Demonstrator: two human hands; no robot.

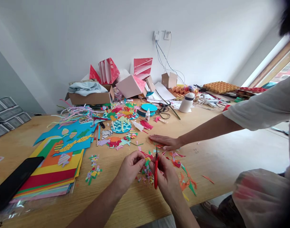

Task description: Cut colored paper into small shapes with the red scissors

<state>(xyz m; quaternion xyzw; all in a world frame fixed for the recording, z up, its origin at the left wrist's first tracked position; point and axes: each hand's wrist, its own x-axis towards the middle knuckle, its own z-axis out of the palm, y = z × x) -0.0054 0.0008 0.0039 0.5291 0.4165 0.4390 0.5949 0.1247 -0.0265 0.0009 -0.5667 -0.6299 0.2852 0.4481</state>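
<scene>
Near edge of the light wooden tabletop (230, 158): the left hand (132, 166) pinched a multicoloured paper cutout (146, 165); the right hand (167, 180) gripped red-handled scissors (156, 172). A white wall (64, 47) bounded the far edge.

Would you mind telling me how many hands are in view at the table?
3. The person's left hand pinches small paper scraps; the right hand holds red scissors; a co-worker's hand lies flat on the table just beyond them. The co-worker's other hand is out of view.
</scene>
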